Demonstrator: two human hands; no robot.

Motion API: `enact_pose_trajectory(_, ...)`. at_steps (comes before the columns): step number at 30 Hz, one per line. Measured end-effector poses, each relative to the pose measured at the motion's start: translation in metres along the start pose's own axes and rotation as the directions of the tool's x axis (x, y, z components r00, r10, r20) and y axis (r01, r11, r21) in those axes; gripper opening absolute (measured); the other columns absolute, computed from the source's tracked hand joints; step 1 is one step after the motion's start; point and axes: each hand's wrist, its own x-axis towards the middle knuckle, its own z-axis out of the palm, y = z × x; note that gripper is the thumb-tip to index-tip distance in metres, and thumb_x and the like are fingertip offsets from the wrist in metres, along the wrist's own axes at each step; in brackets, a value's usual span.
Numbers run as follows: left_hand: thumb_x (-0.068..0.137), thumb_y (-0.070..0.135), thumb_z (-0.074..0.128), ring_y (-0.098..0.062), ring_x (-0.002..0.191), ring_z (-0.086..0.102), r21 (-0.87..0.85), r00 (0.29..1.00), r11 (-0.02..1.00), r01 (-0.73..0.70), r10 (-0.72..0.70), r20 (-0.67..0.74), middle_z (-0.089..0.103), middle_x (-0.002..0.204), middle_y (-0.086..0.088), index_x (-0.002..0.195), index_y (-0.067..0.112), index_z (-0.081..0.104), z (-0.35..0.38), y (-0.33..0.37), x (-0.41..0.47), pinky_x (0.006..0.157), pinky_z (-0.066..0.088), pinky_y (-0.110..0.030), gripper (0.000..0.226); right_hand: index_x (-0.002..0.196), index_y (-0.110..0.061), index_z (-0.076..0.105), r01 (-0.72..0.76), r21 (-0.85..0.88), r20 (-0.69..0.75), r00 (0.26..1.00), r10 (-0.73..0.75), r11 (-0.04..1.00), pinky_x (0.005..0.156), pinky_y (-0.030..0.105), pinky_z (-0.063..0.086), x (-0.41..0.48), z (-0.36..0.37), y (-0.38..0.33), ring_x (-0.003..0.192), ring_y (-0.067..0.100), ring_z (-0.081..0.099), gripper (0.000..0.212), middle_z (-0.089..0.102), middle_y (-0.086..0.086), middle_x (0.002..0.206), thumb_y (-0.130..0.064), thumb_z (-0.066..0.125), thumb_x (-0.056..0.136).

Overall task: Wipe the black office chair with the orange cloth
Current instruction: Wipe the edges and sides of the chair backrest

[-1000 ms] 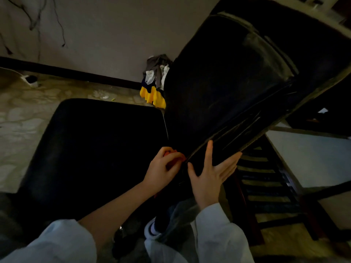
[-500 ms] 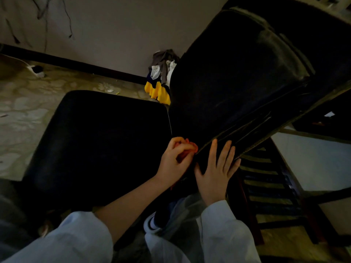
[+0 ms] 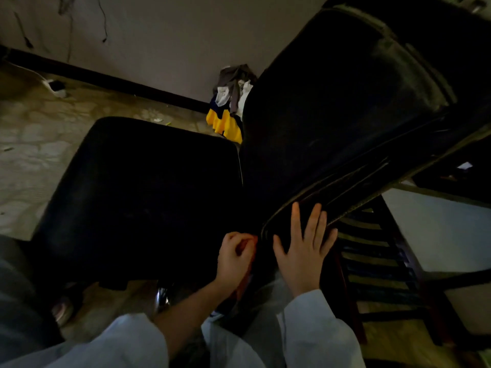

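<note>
The black office chair fills the view: its seat [image 3: 148, 197] lies at centre left and its tall backrest [image 3: 345, 107] rises to the upper right. My left hand [image 3: 235, 257] is curled around the orange cloth [image 3: 255, 239] at the crease where the seat meets the backrest. Only a thin orange edge of the cloth shows past my fingers. My right hand [image 3: 305, 251] lies flat with fingers spread on the backrest's lower side edge.
A dark wooden slatted chair [image 3: 377, 269] stands close on the right. A heap of grey, white and yellow clothes [image 3: 228, 110] sits by the wall behind the chair. A white plug and cable [image 3: 57, 88] lie on the patterned floor at far left.
My left hand with the cloth has slid down toward the bottom of the seat-back crease. The fingers of my right hand have drawn closer together on the backrest edge. The camera has tilted a little.
</note>
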Motion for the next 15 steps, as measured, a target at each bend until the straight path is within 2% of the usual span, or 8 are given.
enact_pose_trajectory(2, 0.091, 0.007, 0.058, 0.0, 0.089, 0.057, -0.143, 0.99, 0.989, -0.023, 0.002, -0.144, 0.052, 0.107, -0.004, 0.094, 0.017, 0.067, -0.003, 0.017, 0.002, 0.076, 0.044, -0.007, 0.014, 0.146, -0.025, 0.012, 0.021, -0.01, 0.013, 1.0, -0.021, 1.0, 0.112, 0.047, -0.005, -0.003, 0.001, 0.002, 0.14, 0.027, 0.003, 0.074, 0.016, 0.018, 0.149, -0.043, 0.039, 0.08)
enact_pose_trajectory(5, 0.091, 0.003, 0.057, 0.008, 0.094, 0.054, -0.2, 0.97, 0.965, -0.168, 0.126, -0.207, 0.051, 0.107, -0.001, 0.094, 0.023, 0.063, -0.01, 0.043, 0.007, 0.081, 0.043, -0.006, 0.021, 0.146, -0.025, 0.012, 0.011, 0.01, 0.025, 1.0, -0.011, 1.0, 0.113, 0.047, -0.006, -0.003, 0.005, -0.003, 0.14, 0.028, 0.003, 0.074, 0.012, 0.019, 0.15, -0.043, 0.04, 0.08)
enact_pose_trajectory(8, 0.091, 0.003, 0.057, 0.008, 0.098, 0.053, -0.176, 0.967, 0.957, -0.232, 0.207, -0.149, 0.051, 0.109, -0.002, 0.098, 0.019, 0.064, -0.004, 0.06, 0.007, 0.084, 0.041, -0.006, 0.019, 0.147, -0.025, 0.011, -0.012, 0.04, 0.041, 0.999, 0.01, 0.999, 0.112, 0.047, -0.005, -0.003, 0.006, -0.007, 0.14, 0.028, 0.002, 0.075, 0.009, 0.02, 0.15, -0.041, 0.039, 0.079)
enact_pose_trajectory(11, 0.091, 0.002, 0.056, 0.014, 0.098, 0.051, -0.164, 0.972, 0.96, -0.228, 0.213, -0.1, 0.049, 0.108, 0.003, 0.102, 0.015, 0.062, 0.001, 0.06, 0.007, 0.083, 0.04, -0.003, 0.018, 0.147, -0.025, 0.01, -0.013, 0.04, 0.05, 0.999, 0.011, 0.999, 0.112, 0.049, -0.002, -0.003, 0.004, -0.008, 0.14, 0.028, 0.002, 0.077, 0.01, 0.02, 0.15, -0.04, 0.04, 0.078)
enact_pose_trajectory(13, 0.092, 0.002, 0.055, 0.014, 0.098, 0.052, -0.137, 0.971, 0.962, -0.235, 0.227, -0.072, 0.05, 0.107, 0.004, 0.104, 0.015, 0.062, -0.003, 0.053, 0.007, 0.083, 0.04, -0.004, 0.019, 0.147, -0.026, 0.01, 0.012, 0.024, 0.039, 0.999, -0.013, 1.0, 0.111, 0.051, -0.001, -0.003, 0.005, -0.006, 0.14, 0.029, 0.003, 0.08, 0.01, 0.02, 0.15, -0.038, 0.051, 0.08)
enact_pose_trajectory(15, 0.092, 0.006, 0.057, 0.01, 0.095, 0.054, -0.071, 0.975, 0.973, -0.221, 0.219, -0.03, 0.053, 0.106, 0.002, 0.102, 0.02, 0.063, -0.009, 0.043, 0.012, 0.082, 0.041, -0.004, 0.019, 0.148, -0.027, 0.009, 0.022, 0.008, 0.051, 0.998, -0.022, 1.0, 0.111, 0.049, -0.003, -0.004, 0.004, -0.004, 0.14, 0.031, 0.007, 0.095, 0.012, 0.019, 0.15, -0.032, 0.071, 0.076)
